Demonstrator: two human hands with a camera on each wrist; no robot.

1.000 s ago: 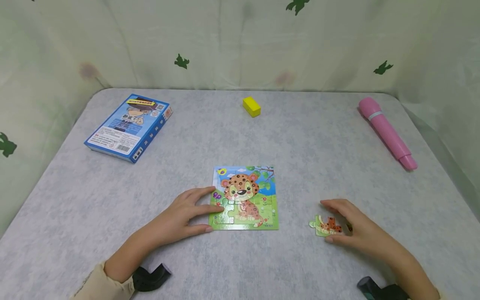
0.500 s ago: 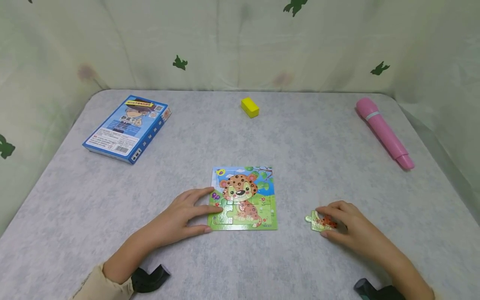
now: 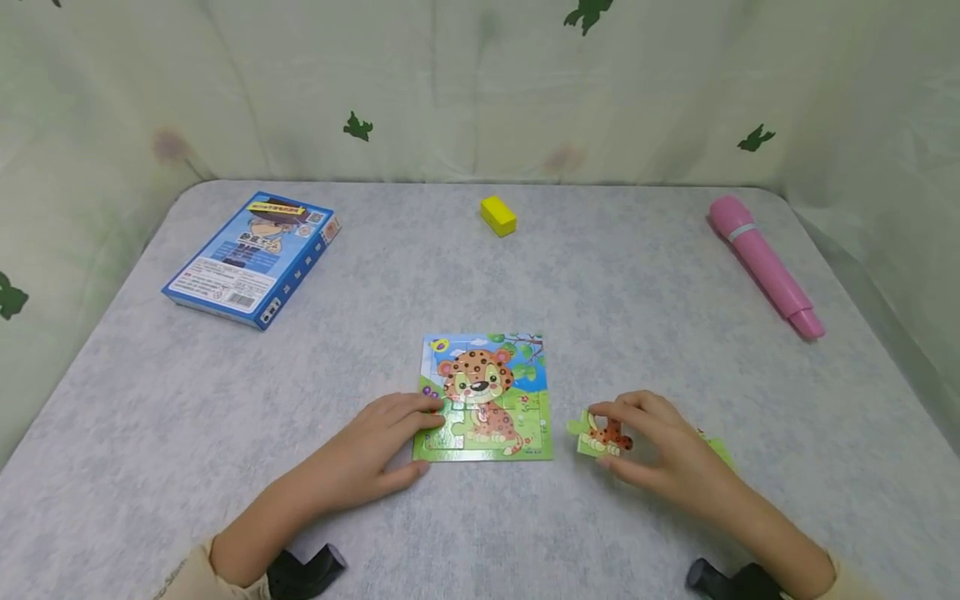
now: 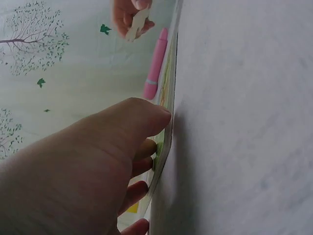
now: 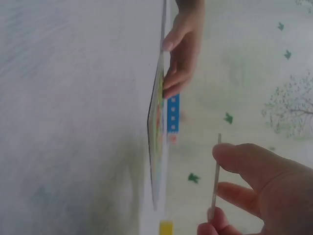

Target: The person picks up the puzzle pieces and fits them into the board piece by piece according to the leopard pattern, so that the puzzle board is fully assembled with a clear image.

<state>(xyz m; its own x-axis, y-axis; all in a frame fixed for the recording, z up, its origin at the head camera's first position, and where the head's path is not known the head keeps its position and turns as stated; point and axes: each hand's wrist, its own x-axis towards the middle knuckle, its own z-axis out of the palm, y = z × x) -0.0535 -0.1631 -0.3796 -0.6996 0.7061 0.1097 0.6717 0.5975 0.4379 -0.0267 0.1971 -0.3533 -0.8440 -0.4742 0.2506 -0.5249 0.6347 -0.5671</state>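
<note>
A square jigsaw puzzle (image 3: 487,392) with a spotted leopard cub lies in the middle of the table. My left hand (image 3: 382,442) rests at its lower left, fingertips on the board and thumb against the edge. An unfilled space shows beside those fingertips. Right of the board, my right hand (image 3: 660,446) pinches a puzzle piece (image 3: 600,437) with orange spotted paws on green. In the right wrist view that puzzle piece (image 5: 215,178) appears edge-on, raised off the table. Another green puzzle piece (image 3: 718,450) lies partly hidden behind the right hand.
A blue box (image 3: 255,254) lies at the back left of the table (image 3: 360,308). The yellow block (image 3: 498,216) is at the back middle. At the back right lies a pink microphone-shaped object (image 3: 765,267). A patterned curtain (image 3: 450,92) hangs behind.
My right hand has taken hold of the puzzle piece, lifted it and carried it left toward the board. The other piece has come into view. Left fingers have shifted slightly down the board.
</note>
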